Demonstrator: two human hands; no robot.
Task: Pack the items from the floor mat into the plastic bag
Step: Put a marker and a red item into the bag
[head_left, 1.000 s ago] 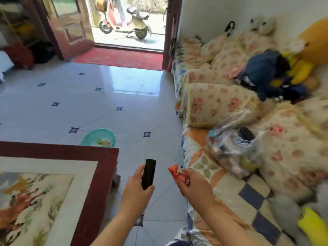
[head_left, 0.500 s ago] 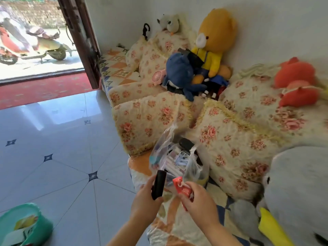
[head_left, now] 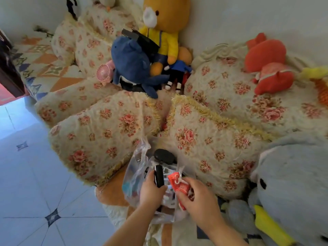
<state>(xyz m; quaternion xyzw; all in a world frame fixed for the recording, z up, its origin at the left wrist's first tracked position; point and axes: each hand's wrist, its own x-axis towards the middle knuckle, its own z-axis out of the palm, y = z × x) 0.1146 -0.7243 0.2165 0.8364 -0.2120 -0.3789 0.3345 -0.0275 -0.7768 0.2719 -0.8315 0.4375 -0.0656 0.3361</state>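
With fingers and thumb of the left hand wrapped round it, holds a black cylinder upright directly over the open mouth of the clear plastic bag. Pinches a red packet with white print between the curled fingers and thumb of the right hand, just beside the cylinder and above the right edge of the bag's mouth. Cannot tell whether either item touches the plastic. Sees inside the bag a rounded black case at the far end, then a jumble of small white and blue items too blurred to name. Finds the bag lying on a patchwork quilt of orange, blue and cream, pushed up against the gap between two floral cushions with yellow fringe. Behind those, more of the same cushions, stacked toward the white wall. On them, near the middle: a blue plush toy, a brown bear plush in a yellow hoodie leaning on the wall, a small doll in blue just below the bear, and a pink handheld fan touching the blue plush. To the right, on a cushion: two red plush toys, one just in front of the other. At the lower right, close by the right forearm: a large grey-blue plush bird with a yellow beak. To the left: pale blue floor tiles with dark star insets.
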